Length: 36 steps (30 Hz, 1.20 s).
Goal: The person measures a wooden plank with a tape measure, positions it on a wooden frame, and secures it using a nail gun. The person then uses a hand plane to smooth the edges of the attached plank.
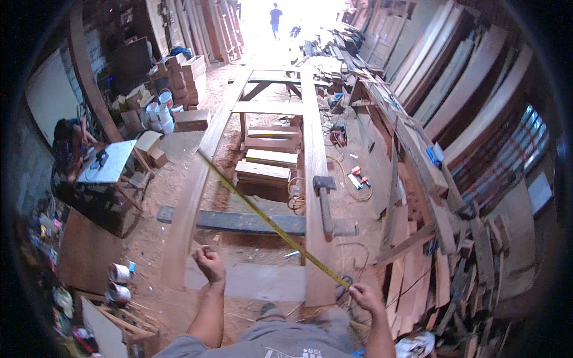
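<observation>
A yellow tape measure (pixel 268 224) stretches diagonally over a long wooden frame, from its left board (pixel 203 164) past its right board (pixel 315 161). My right hand (pixel 365 297) pinches the tape's near end, just off the right board. A dark rounded object beside those fingers is partly hidden, so I cannot tell what it is. Above the near part of the left board, my left hand (pixel 210 266) is closed, with a small brownish tip by its fingers that I cannot make out. A hammer (pixel 325 209) with a blocky head lies along the right board.
A dark beam (pixel 253 222) crosses beneath the frame. Stacked wood pieces (pixel 262 172) lie between its boards. Cables and a red power tool (pixel 338 136) are on the floor to the right. Planks lean along the right wall. A person works by a small table (pixel 107 161) at left.
</observation>
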Available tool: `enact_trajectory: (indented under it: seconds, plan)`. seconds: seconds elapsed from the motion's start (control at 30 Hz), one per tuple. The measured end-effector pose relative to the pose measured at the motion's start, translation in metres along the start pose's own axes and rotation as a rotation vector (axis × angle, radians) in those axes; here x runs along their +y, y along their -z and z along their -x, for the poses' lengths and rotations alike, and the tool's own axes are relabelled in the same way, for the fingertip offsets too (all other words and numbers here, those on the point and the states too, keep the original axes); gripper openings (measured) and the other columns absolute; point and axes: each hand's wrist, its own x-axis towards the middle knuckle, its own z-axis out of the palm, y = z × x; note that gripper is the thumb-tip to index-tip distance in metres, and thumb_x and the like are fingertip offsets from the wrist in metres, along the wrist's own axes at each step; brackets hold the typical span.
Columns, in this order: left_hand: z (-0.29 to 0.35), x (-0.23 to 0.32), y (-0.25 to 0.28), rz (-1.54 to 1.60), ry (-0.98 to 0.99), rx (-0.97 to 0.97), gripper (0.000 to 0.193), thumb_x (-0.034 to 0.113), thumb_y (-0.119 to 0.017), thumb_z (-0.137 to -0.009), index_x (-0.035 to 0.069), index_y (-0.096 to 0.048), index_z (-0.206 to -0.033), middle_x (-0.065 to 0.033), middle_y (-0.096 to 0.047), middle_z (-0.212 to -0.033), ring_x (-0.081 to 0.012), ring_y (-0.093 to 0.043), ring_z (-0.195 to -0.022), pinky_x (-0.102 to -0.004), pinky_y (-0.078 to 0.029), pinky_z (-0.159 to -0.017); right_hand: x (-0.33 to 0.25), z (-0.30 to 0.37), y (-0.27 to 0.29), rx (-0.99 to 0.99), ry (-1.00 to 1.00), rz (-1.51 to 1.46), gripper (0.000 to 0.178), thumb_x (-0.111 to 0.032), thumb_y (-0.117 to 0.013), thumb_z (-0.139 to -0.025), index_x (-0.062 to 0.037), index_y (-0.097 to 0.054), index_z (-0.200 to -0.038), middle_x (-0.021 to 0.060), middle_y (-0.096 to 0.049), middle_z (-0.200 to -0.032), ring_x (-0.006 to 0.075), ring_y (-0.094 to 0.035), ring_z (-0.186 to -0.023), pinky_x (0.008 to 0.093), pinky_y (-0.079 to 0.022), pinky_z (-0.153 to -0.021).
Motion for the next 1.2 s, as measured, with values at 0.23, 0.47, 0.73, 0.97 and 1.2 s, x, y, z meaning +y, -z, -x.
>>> enact_trajectory:
  seconds: [0.23, 0.47, 0.73, 0.97, 1.2]
  plan:
    - [0.121, 0.182, -0.092, 0.258, 0.013, -0.557, 0.023, 0.002, -0.063, -0.082, 0.005, -0.062, -0.105, -0.0164, -0.061, -0.107, -0.0369, -0.059, -0.106, -0.0456, -0.050, -0.095, 0.022, -0.076, 0.077, 0.028, -0.084, -0.061, 0.033, -0.030, -0.066, -0.106, 0.0014, -0.076, -0.106, 0.0071, -0.068, -0.078, 0.0137, -0.064, -0.073, 0.0345, -0.053, -0.066]
    - [0.156, 0.301, -0.200, 0.063, -0.208, -0.623, 0.045, 0.023, -0.081, -0.084, 0.013, -0.066, -0.126, -0.0168, -0.061, -0.129, -0.0386, -0.056, -0.124, -0.0529, -0.043, -0.109, 0.094, -0.165, 0.175, -0.128, -0.164, -0.023, 0.042, -0.038, -0.073, -0.102, -0.0012, -0.077, -0.121, 0.0187, -0.080, -0.112, 0.0304, -0.076, -0.101, 0.0404, -0.057, -0.094]
    - [0.183, 0.297, -0.251, -0.178, -0.175, -0.574, 0.054, 0.020, -0.080, -0.082, 0.021, -0.064, -0.133, -0.0129, -0.059, -0.134, -0.0395, -0.053, -0.126, -0.0553, -0.042, -0.111, 0.103, -0.215, 0.281, -0.473, -0.144, -0.101, 0.064, -0.041, -0.083, -0.096, -0.0049, -0.064, -0.144, 0.0031, -0.068, -0.094, 0.0116, -0.063, -0.079, 0.0297, -0.053, -0.064]
    - [0.178, 0.300, -0.250, -0.146, -0.130, -0.595, 0.058, 0.026, -0.088, -0.079, 0.024, -0.066, -0.133, -0.0124, -0.057, -0.139, -0.0396, -0.052, -0.130, -0.0541, -0.042, -0.114, 0.065, -0.287, 0.324, -0.498, -0.099, 0.011, 0.062, -0.051, -0.080, -0.097, -0.0001, -0.069, -0.131, 0.0078, -0.072, -0.099, 0.0151, -0.068, -0.085, 0.0330, -0.056, -0.075]
    - [0.153, 0.405, -0.310, -0.170, -0.308, -0.368, 0.054, 0.035, -0.090, -0.084, 0.013, -0.070, -0.129, -0.0201, -0.056, -0.147, -0.0414, -0.055, -0.135, -0.0545, -0.045, -0.113, 0.037, -0.365, 0.352, -0.336, 0.140, 0.124, 0.066, -0.055, -0.076, -0.096, 0.0006, -0.072, -0.131, 0.0258, -0.077, -0.116, 0.0381, -0.075, -0.109, 0.0457, -0.057, -0.093]
